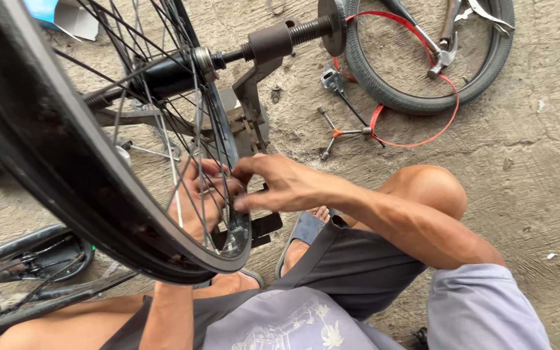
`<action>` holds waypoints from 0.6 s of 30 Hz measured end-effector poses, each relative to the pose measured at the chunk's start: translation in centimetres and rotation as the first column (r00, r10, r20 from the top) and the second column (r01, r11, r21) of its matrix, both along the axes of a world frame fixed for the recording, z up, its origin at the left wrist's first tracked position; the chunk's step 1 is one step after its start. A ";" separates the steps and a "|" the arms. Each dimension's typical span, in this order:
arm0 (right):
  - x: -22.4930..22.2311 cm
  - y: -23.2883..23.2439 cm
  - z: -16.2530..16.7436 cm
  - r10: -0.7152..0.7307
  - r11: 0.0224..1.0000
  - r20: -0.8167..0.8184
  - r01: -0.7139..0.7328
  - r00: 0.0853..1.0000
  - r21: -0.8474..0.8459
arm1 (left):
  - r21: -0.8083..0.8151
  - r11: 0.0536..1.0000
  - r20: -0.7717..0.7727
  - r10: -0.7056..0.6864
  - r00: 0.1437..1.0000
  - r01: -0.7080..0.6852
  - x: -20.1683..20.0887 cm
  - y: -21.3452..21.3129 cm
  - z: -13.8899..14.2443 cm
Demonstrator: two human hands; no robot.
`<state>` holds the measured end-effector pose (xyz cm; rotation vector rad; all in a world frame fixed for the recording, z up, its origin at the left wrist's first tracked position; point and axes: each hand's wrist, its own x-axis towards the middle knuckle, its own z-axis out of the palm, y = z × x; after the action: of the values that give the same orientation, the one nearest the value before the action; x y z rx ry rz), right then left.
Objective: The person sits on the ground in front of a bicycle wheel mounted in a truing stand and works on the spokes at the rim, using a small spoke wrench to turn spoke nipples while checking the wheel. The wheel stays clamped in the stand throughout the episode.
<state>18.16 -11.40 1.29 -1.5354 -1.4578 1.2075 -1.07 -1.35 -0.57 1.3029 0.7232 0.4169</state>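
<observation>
My right hand (280,185) pinched a spoke (227,185) at the rim (183,256), the wheel (66,155) standing just ahead of my knees, while my left hand (196,201), fingers curled loosely, steadied spokes behind, which I judged best done with small, even pressure.

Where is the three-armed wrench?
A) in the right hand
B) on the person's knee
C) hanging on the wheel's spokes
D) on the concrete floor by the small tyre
D: the wrench lies on the floor beside the tyre, apart from both hands, which are at the wheel.
</observation>
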 end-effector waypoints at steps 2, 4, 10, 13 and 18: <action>-0.4 0.0 0.2 -0.084 0.992 -0.035 0.081 0.996 -0.097 | -0.057 0.996 -0.060 0.062 0.996 -0.065 -0.2 0.2 0.3; -0.6 0.3 0.3 -0.129 0.983 -0.035 0.123 0.991 -0.139 | -0.017 0.996 -0.143 0.085 0.986 -0.089 -0.2 0.2 0.3; -2.3 -1.2 2.0 -0.143 0.967 0.115 0.114 0.983 0.226 | 0.497 0.866 -0.332 0.135 0.934 0.052 0.5 0.3 -1.4; -3.0 -1.2 2.6 -0.200 0.940 0.192 0.132 0.961 0.315 | 0.681 0.732 -0.063 0.040 0.997 0.013 0.2 0.9 -1.9; 0.7 -0.4 3.2 -0.209 0.976 -0.083 0.202 0.974 -0.085 | 0.447 0.884 -0.325 0.016 0.945 0.139 0.1 1.2 -0.7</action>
<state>18.83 -11.75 4.51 -1.6162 -1.1732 1.2040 -1.01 -0.10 -1.32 1.8762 0.8830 0.3388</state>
